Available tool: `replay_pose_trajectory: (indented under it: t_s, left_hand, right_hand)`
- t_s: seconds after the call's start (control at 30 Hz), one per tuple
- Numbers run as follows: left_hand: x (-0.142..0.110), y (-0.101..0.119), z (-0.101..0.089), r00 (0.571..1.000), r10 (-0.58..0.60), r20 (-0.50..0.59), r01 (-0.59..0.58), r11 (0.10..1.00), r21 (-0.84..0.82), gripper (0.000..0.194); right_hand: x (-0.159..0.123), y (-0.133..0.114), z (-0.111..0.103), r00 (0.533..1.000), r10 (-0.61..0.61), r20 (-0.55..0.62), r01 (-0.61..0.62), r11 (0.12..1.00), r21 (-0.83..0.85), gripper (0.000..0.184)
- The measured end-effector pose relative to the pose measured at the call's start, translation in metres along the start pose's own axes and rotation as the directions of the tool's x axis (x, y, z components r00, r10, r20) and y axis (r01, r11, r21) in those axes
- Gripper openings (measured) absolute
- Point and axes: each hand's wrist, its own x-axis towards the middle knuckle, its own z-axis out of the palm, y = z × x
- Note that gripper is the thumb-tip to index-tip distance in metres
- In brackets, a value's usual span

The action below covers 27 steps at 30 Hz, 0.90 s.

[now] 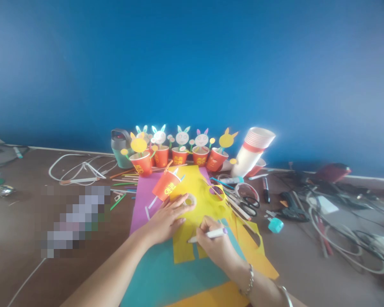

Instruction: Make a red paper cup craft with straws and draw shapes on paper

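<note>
My left hand [164, 219] lies stretched out, its fingertips on a small translucent ring [193, 202] that looks like a tape roll. Under both is a yellow paper sheet [183, 249] with round cutouts toward its right side. My right hand [216, 249] is closed around a white marker [215, 233] with a purple end; its tip points left, close to the yellow sheet. Beyond my left hand, a red paper cup [161, 186] lies tilted on purple paper [140, 209], with an orange strip and white and blue pieces at its rim.
Behind stand red cups [179, 157] with paper rabbit faces, a green bottle [121, 149] and a leaning white cup stack [251, 151]. To the right are scissors [251, 206], a glue gun [292, 208], a turquoise piece [275, 225] and cables. Teal paper [156, 273] lies in front.
</note>
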Motion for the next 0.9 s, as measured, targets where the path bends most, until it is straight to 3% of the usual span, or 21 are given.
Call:
replay_pose_trajectory:
  t_s: [0.9]
  left_hand:
    - [0.0004,0.0017,-0.0013,1.0,0.001,0.006,-0.001,1.0,-0.008,0.046]
  right_hand:
    - [0.0009,-0.0031,-0.0012,1.0,-0.021,-0.015,0.022,1.0,0.013,0.024]
